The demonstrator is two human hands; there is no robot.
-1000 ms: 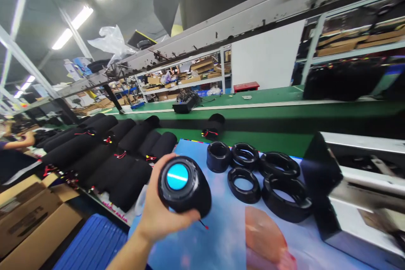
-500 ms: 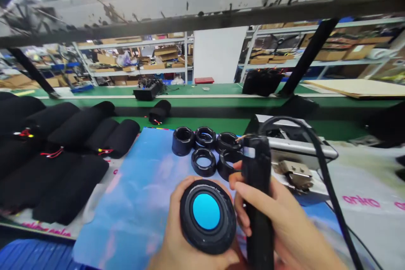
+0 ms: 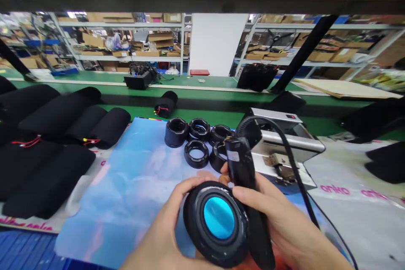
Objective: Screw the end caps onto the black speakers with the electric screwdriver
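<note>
My left hand is wrapped round a black speaker body whose round end, with a bright blue disc in it, faces me. My right hand grips a black corded handheld tool, held upright and pressed against the speaker's right side. The tool's thick black cable arcs up and runs off to the lower right. Both hands are low in the middle of the view, above a blue mat.
Several black plastic rings sit on the mat ahead of my hands. Black fabric-covered cylinders are stacked at left. A silver machine stands right of the rings. A green conveyor runs across behind, with shelves of boxes beyond.
The view swung right and down. My right hand came in holding the corded tool and set it against the speaker. The speaker has drawn closer to me and tilted.
</note>
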